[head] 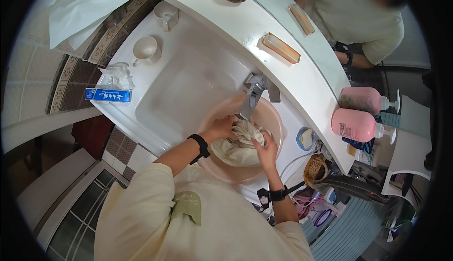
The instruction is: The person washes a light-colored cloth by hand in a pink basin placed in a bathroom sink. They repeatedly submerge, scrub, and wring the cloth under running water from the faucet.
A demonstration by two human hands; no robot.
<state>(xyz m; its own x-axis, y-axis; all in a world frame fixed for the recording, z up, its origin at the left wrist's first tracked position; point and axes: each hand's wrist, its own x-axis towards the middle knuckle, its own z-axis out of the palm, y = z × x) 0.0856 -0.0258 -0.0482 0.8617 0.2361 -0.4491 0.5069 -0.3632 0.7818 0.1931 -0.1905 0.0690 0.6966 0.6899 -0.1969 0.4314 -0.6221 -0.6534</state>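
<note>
A pale pink plastic basin (208, 119) stands at the right side of the white sink, partly beneath the metal faucet (250, 100). In it lies a wet, off-white cloth (235, 155), bunched up towards the faucet. My left hand (223, 127) is at the left of the bunched part, its fingers partly hidden by the cloth. At the right, my right hand (266, 148) pinches a fold of the same cloth between thumb and fingers. Both wrists wear black bands.
Two white mugs (146, 50) (165, 15), crumpled plastic (118, 76) and a toothpaste box (108, 94) are on the sink's left rim. A soap dish (306, 138) sits right of the basin. Pink pump bottles (354, 125) stand by the mirror. A white shelf (212, 10) overhangs the sink.
</note>
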